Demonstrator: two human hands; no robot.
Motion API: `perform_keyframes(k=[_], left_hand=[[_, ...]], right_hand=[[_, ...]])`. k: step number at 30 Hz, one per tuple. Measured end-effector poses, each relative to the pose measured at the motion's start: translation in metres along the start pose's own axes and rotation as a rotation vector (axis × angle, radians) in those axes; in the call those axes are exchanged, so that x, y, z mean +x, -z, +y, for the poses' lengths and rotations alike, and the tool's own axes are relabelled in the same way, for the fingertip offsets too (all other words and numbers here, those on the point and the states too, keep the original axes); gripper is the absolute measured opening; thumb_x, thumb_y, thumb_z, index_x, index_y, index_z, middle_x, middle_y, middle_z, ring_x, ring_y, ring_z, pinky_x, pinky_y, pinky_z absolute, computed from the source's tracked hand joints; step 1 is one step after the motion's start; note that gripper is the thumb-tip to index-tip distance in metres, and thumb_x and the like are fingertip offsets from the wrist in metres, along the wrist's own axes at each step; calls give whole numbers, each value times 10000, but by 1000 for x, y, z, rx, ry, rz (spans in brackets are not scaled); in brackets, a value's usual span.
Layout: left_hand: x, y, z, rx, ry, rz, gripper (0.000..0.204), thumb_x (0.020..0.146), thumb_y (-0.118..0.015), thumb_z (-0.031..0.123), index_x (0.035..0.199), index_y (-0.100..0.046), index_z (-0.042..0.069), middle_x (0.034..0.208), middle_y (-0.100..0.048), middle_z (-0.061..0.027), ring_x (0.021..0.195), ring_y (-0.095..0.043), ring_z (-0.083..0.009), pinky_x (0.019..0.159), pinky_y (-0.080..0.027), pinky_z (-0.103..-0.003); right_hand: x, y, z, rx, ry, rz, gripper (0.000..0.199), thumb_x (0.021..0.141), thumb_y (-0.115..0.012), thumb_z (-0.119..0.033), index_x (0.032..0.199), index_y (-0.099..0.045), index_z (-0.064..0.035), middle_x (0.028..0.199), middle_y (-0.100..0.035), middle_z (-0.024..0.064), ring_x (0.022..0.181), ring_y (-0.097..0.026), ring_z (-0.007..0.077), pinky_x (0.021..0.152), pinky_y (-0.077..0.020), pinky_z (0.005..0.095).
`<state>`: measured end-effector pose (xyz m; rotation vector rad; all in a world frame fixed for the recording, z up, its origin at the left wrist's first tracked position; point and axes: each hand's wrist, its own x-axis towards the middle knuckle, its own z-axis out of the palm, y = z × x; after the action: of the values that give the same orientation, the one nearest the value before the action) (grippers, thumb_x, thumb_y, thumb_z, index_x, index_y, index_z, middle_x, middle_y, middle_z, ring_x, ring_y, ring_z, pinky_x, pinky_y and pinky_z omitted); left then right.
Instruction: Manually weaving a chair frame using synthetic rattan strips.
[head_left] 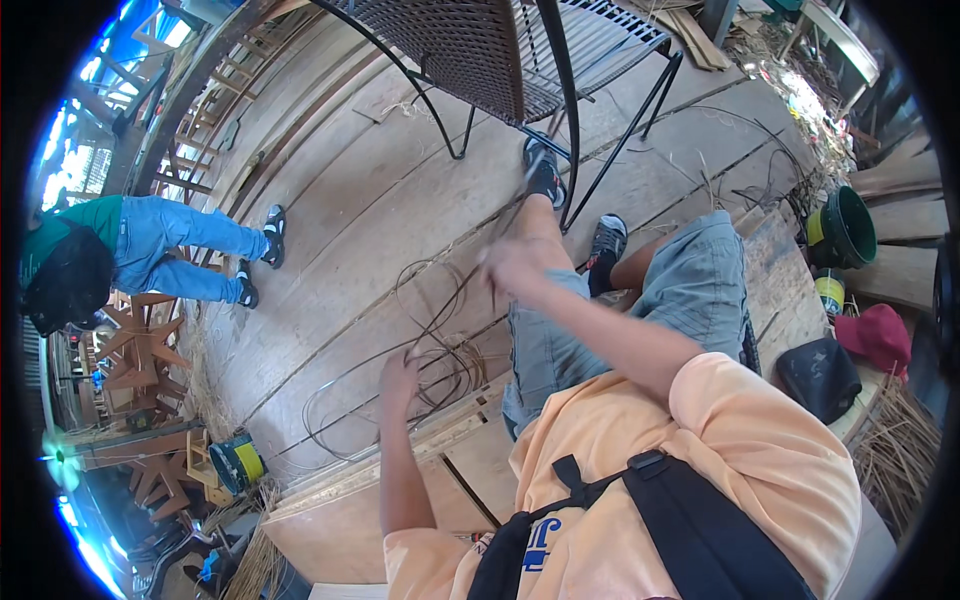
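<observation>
Low on the left, my left hand (398, 378) is closed on a thin, dark, flexible strand (447, 306), which looks like cane or rattan. The strand runs slantwise up toward my right hand (510, 270), which pinches it above my knee; motion blurs those fingers a little. Loose loops of the same material, a coil (450, 372), spread over the boards below and beside my left hand. Ahead of me stands a chair (450, 50) with a brown woven panel and thin black metal legs. One of my feet (543, 170) is by its near leg.
At the left stands another person (190, 245) in jeans and a green top. Star-shaped wooden bases (140, 350) and a dark bucket (237, 462) lie nearby. To my right are a green bucket (842, 228), a red cap (875, 338), a black cap (818, 380) and dry strands (900, 440).
</observation>
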<state>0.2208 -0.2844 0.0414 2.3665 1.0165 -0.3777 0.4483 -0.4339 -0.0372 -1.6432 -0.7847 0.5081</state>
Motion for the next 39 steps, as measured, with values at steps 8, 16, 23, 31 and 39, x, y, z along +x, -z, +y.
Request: perform_keyframes(k=[8, 16, 23, 31, 39], left_hand=[[20, 11, 154, 217, -753, 76, 498, 792, -587, 218, 1203, -436, -21, 1096, -556, -193, 1056, -523, -331, 909, -401, -373], [7, -14, 139, -177, -344, 62, 199, 855, -491, 170, 971, -560, 25, 811, -583, -245, 808, -581, -392, 650, -447, -424], [-80, 21, -145, 620, 167, -228, 358, 778, -598, 345, 945, -634, 30, 920, -614, -194, 881, -583, -349, 747, -452, -438], [43, 41, 85, -91, -491, -381, 669, 746, -610, 423, 1185, -438, -52, 1121, -519, -251, 993, -535, -324, 851, -416, -377], [-13, 41, 64, -289, -33, -216, 440, 868, -489, 412, 802, -642, 4, 621, -548, -29, 612, -482, -117, 568, -384, -283]], right_hand=[[-74, -82, -46, -464, -67, -1039, 305, 826, -495, -209, 1036, -552, 3, 964, -599, 224, 875, -583, 356, 765, -458, 405], [-83, -106, -37, -203, 226, -1247, 425, 714, -620, -210, 1086, -547, -18, 991, -616, 110, 864, -567, 241, 774, -453, 364], [59, 62, 3, 907, -477, 232, 163, 828, -526, -184, 881, -527, -29, 666, -547, 61, 542, -537, 180, 507, -464, 333], [-41, -113, -11, -373, -202, -372, 222, 777, -549, -205, 833, -597, 4, 873, -610, 186, 861, -582, 324, 722, -443, 422], [-18, -15, -30, 45, -211, -768, 242, 772, -626, -264, 886, -591, -54, 798, -591, 52, 771, -536, 154, 681, -450, 311]])
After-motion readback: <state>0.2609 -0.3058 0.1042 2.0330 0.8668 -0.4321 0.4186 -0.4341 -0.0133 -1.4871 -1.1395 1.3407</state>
